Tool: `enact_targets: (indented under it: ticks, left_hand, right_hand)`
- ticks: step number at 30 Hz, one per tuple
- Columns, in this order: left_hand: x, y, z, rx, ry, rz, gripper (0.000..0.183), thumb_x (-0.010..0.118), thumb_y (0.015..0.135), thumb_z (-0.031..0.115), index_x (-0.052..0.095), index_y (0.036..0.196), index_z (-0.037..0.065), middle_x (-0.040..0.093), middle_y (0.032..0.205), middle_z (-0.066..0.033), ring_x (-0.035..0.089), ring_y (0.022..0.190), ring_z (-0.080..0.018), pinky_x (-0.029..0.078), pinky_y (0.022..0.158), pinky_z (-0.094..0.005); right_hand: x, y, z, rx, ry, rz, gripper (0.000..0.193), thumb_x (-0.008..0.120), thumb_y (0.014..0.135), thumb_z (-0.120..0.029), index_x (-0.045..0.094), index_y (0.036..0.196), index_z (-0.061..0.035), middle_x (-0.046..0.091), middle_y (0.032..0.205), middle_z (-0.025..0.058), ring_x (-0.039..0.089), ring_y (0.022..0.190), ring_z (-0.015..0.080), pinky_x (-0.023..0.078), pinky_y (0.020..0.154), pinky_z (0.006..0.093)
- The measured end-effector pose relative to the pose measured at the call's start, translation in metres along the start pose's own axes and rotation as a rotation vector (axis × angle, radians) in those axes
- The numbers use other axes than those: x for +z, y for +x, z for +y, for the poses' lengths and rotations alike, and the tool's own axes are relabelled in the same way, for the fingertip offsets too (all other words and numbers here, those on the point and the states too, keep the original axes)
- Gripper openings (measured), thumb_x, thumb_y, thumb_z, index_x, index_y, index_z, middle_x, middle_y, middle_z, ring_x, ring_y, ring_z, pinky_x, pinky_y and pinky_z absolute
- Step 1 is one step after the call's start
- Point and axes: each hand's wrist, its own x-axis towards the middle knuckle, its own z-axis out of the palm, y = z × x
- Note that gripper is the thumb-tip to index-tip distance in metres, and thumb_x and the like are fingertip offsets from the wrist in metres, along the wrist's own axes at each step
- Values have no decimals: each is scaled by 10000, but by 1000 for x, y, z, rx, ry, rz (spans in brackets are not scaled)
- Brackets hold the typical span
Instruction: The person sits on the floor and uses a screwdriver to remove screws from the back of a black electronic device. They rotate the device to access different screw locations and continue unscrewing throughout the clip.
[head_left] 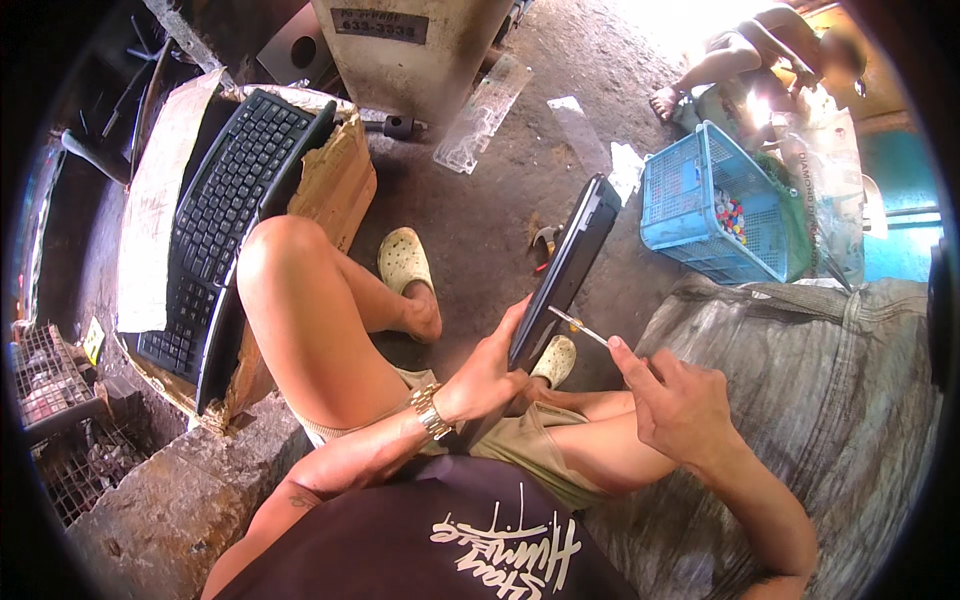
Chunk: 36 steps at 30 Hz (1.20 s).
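Observation:
My left hand (487,372) grips the lower end of a black laptop (572,262), which stands tilted nearly edge-on to me above my lap. My right hand (680,400) pinches a thin metal tool (588,329), shaped like a slim screwdriver. The tool's tip points at the laptop's right-hand face, close to its edge. Whether it touches cannot be made out. Below the laptop, a hammer (545,240) lies partly hidden on the floor.
A black keyboard (235,190) rests on a torn cardboard box (340,180) at left. A blue plastic crate (690,200) holds colourful small pieces. A grey sack (760,400) fills the right. Clear plastic sheets (485,110) lie ahead. Another person (740,55) is at the far right.

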Motion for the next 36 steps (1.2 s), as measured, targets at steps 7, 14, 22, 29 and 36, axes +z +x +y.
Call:
enact_targets:
  ticks: [7, 14, 22, 29, 36]
  left_hand:
    - [-5, -1, 5, 10, 14, -3, 1015, 618, 813, -110, 167, 1703, 73, 449, 1608, -186, 407, 1542, -261, 344, 1253, -388]
    - [7, -8, -4, 6, 95, 65, 987, 676, 844, -81, 191, 1687, 89, 574, 1498, -206, 551, 1435, -294, 455, 1166, -403]
    - [-1, -8, 14, 86, 14, 160, 697, 625, 869, -41, 423, 1530, 44, 645, 1212, -95, 620, 1154, -184, 504, 1022, -362]
    - [-14, 13, 51, -92, -164, 207, 664, 598, 910, -129, 447, 1542, 10, 640, 1292, -77, 607, 1124, -132, 512, 983, -293]
    - [-19, 8, 43, 8, 77, 172, 636, 633, 862, -70, 511, 1482, 6, 642, 1264, -57, 600, 1149, -141, 498, 1000, -310]
  right_hand:
    - [-15, 5, -12, 549, 823, -233, 475, 637, 1098, -213, 572, 1556, -103, 665, 830, 45, 546, 557, 79, 461, 505, 262]
    - [-10, 4, -13, 596, 602, -241, 524, 639, 1079, -184, 532, 1587, -111, 685, 874, 79, 626, 624, 127, 506, 528, 284]
    - [-5, -11, -54, -47, -674, 41, 489, 716, 928, -169, 679, 1415, -176, 652, 854, 94, 695, 708, 289, 550, 567, 440]
    - [-1, -2, -57, -138, 89, 103, 454, 705, 1003, -178, 664, 1453, -133, 696, 935, 92, 616, 596, 175, 506, 528, 352]
    - [-7, 6, -23, 504, 1179, -365, 475, 633, 1094, -167, 571, 1561, -102, 635, 797, 29, 437, 504, 28, 328, 407, 215]
